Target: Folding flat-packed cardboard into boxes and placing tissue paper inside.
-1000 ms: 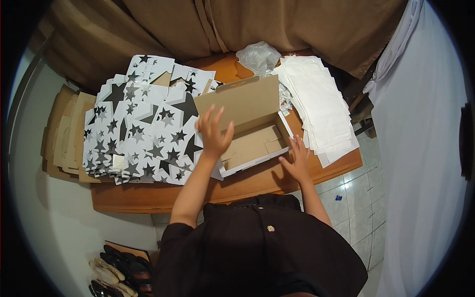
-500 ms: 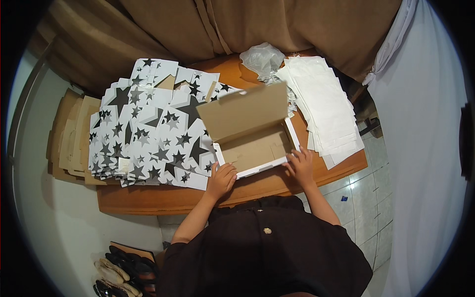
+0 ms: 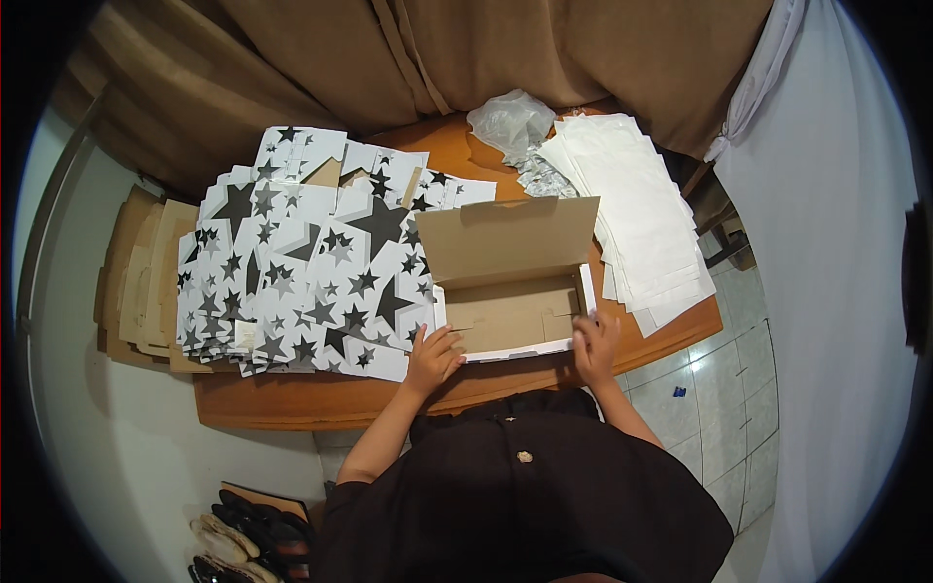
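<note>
Fingers point(image 3: 443, 342) of the left hand point(image 3: 431, 362) and right hand point(image 3: 596, 350) curl at the hinged-lid cardboard box's point(image 3: 512, 309) near corners, probably steadying it; whether they grip, I cannot tell.

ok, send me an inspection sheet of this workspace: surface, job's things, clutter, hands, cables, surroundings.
Surface: brown table, curved near edge.
Job's things: open box, lid raised, bare brown cardboard inside; star-printed cardboard pile to its left; white sheets in a fanned stack to its right.
Clutter: clear plastic bag and silvery pieces behind the box; small blue object on the tiled floor.
Hands: left hand at the box's near left corner, right hand at the near right; exact grip unclear.
Cables: nothing seen.
Surroundings: brown curtain behind, white cloth right, shoes lower left.
</note>
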A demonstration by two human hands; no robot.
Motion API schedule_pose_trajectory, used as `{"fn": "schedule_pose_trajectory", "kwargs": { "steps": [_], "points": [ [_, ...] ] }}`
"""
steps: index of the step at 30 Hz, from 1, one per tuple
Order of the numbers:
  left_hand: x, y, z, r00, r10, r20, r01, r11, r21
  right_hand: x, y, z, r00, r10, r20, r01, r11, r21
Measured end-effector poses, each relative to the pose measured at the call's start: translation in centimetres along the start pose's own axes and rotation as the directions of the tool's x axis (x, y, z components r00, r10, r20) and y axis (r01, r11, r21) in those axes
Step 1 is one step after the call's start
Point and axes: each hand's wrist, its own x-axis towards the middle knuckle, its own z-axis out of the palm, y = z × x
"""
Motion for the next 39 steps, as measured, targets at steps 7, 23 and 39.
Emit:
{"fn": "schedule_pose_trajectory", "kwargs": {
  "steps": [7,23,39],
  "points": [
    [2.3,0.8,-0.6,0.829,-0.478,-0.29,0.426,0.876,-0.225,4.2,3.4,2.2,0.887,0.438,0.15,-0.462,0.848,0.258],
    [5.3,1.1,-2.8,0.774,-0.597,-0.209,0.497,0.778,-0.385,6.0,1.8,-1.1,0.945,0.322,-0.06,-0.307,0.935,0.177],
    [15.9,12.4,3.8,0.816,-0.227,-0.532,0.133,0.969,-0.21,6.1,12.9,-5.2,0.957,0.286,0.043,-0.263,0.924,-0.278]
  ]
}}
